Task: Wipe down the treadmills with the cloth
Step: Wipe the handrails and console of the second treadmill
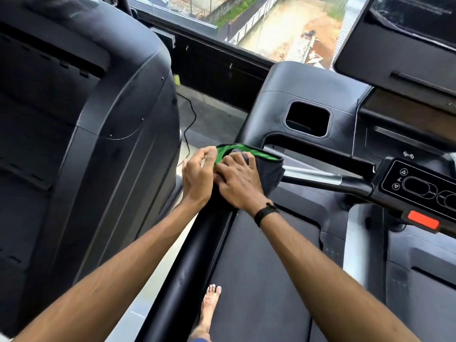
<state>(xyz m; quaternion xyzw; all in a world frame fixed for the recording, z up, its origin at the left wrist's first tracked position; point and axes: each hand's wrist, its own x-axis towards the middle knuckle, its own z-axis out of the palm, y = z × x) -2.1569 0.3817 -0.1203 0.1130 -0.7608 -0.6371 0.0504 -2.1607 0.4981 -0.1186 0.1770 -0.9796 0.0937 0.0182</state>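
Getting pressed flat under the right hand, the green-edged cloth is pinched by the left hand beside it, probably so it's bunched for the side handrail.

Bright window daylight, wide-angle edge distortion

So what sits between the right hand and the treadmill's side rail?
The cloth: in the head view the right hand presses on it, draped over the black side rail.

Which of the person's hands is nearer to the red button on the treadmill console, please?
The right hand is nearer. It rests on the cloth over the handrail, up and left of the red button. The left hand pinches the cloth's green edge, further left still.
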